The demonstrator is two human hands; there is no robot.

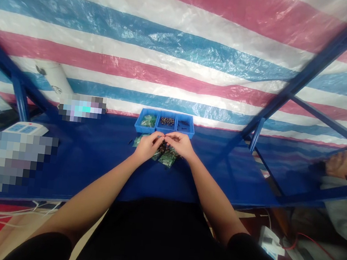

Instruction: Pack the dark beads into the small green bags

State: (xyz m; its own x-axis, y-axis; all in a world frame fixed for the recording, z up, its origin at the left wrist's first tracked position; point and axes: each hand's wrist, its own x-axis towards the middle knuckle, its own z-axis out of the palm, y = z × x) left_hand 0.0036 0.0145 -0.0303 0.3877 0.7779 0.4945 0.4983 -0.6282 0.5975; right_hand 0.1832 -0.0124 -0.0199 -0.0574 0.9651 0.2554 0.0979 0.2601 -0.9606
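My left hand (147,145) and my right hand (180,143) meet over the blue table (95,154), fingertips pinched together on a tiny part too small to name. Beneath them lies a pile of small green circuit boards and dark parts (166,157). Just behind stand three blue bins in a row: the left bin (146,121) holds green pieces, the middle bin (167,122) dark round parts, the right bin (185,126) a few black parts.
A white power strip (27,128) lies at the table's left, with white cables hanging off the front edge. Blue metal frame bars (294,85) rise on both sides. A striped tarp (171,42) hangs behind. Another person's hand (343,164) rests at the far right.
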